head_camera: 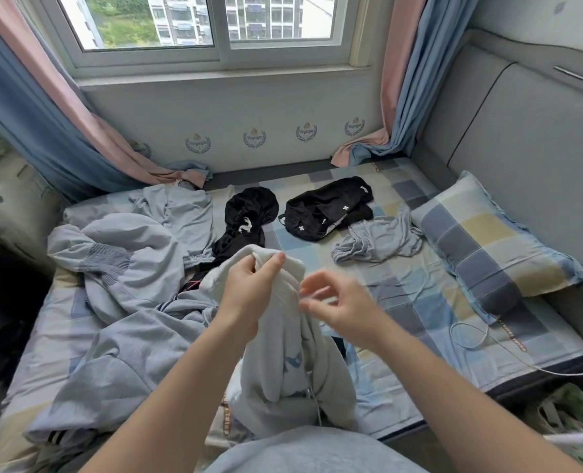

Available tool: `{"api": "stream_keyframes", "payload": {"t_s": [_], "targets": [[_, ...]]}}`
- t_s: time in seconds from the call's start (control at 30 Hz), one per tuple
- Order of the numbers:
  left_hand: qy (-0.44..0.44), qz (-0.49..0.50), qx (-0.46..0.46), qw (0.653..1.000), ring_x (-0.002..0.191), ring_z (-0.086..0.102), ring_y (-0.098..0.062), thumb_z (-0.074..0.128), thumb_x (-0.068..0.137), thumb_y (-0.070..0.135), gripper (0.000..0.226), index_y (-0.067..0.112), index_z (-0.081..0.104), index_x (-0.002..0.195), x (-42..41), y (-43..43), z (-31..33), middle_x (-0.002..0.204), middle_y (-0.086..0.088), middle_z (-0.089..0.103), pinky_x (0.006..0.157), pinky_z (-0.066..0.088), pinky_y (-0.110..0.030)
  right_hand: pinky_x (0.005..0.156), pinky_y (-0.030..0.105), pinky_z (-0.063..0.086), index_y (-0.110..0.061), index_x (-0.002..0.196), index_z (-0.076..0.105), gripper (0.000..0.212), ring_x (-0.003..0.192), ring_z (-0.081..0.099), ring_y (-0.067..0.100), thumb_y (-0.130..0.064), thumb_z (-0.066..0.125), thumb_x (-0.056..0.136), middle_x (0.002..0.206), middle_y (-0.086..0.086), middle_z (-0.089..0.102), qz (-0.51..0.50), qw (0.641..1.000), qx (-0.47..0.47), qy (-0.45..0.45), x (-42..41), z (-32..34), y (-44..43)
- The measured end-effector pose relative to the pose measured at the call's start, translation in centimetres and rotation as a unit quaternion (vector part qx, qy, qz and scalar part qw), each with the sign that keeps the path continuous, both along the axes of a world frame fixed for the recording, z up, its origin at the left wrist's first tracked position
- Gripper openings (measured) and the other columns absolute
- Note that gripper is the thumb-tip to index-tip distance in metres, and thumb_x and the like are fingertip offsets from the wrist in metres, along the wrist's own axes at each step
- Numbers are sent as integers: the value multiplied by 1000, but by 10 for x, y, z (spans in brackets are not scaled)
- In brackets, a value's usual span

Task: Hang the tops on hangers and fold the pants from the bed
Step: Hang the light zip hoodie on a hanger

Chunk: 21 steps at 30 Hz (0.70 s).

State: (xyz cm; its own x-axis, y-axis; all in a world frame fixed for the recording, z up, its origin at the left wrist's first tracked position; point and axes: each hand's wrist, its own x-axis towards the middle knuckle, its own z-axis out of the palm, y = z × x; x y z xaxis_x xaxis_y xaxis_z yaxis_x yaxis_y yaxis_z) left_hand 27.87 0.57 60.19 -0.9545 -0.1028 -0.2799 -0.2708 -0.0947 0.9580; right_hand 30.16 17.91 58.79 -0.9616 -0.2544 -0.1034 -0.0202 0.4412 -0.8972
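Observation:
A white garment with a blue print point(283, 367) hangs in front of me above the bed's near edge. My left hand point(249, 288) grips its bunched top edge. My right hand point(337, 303) is blurred beside it, its fingertips pinching at the cloth just right of the left hand. On the checked bed sheet point(419, 302) lie two black garments point(249, 216) point(327, 208) near the far wall, a small grey garment point(378, 240) to their right, and a heap of grey clothes point(122, 278) on the left.
A checked pillow point(488, 240) lies at the right against the grey padded headboard point(522, 138). A white cable point(481, 339) trails over the bed's right front corner. Curtains point(61, 114) hang at both sides of the window. Something green and white point(569, 418) sits at the lower right.

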Motion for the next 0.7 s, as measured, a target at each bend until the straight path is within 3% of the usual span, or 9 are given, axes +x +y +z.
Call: {"api": "stream_keyframes", "payload": {"t_s": [0.13, 0.27, 0.4, 0.43, 0.53, 0.63, 0.7], "targets": [[5, -7, 48, 999, 91, 67, -43, 71, 93, 23, 36, -9, 62, 105, 6, 8, 15, 101, -36, 67, 91, 52, -62, 84, 21, 53, -25, 118, 61, 33, 98, 64, 0, -29, 74, 87, 105, -14, 69, 11, 999, 15, -26, 8, -23, -17], [29, 3, 90, 996, 85, 62, -31, 70, 93, 21, 42, -16, 58, 110, 10, 12, 32, 90, -21, 62, 80, 51, -45, 85, 38, 54, -15, 107, 68, 24, 96, 65, 20, -28, 66, 87, 102, 2, 71, -19, 989, 119, -80, 1, -51, -16], [37, 2, 109, 993, 89, 55, -30, 73, 91, 27, 53, -20, 53, 109, 6, 5, 32, 95, -17, 57, 83, 45, -45, 72, 31, 43, -9, 99, 69, 18, 93, 64, 27, -25, 64, 93, 98, 9, 71, -11, 983, 148, -106, -1, -81, -4], [33, 1, 97, 995, 90, 54, -29, 74, 90, 30, 57, -19, 53, 109, 5, 1, 29, 97, -15, 56, 84, 43, -45, 69, 31, 39, -11, 89, 68, 14, 87, 62, 28, -23, 64, 94, 89, 8, 71, -17, 984, 143, -100, -2, -85, 2], [4, 16, 25, 1000, 89, 55, -26, 77, 87, 36, 55, -11, 59, 111, 2, -14, 11, 96, -11, 58, 83, 47, -45, 60, 33, 31, -26, 59, 54, 37, 65, 48, 19, -26, 67, 94, 56, -11, 54, -61, 985, 142, -70, -4, -89, 21], [-29, 23, -86, 996, 90, 64, -24, 78, 86, 32, 34, 4, 66, 102, 1, -30, -18, 96, -10, 69, 88, 56, -49, 57, 34, 30, -21, 60, 54, 34, 60, 41, 15, -18, 69, 90, 50, -13, 49, -119, 985, 123, -11, -7, -81, 38], [-46, -41, -176, 982, 79, 67, -15, 78, 85, 30, 19, 15, 67, 86, 4, -36, -36, 77, 6, 72, 72, 57, -32, 57, 33, 34, -18, 68, 62, 23, 58, 44, 10, -5, 64, 87, 54, -14, 54, -136, 986, 93, 26, -10, -67, 45]]}}
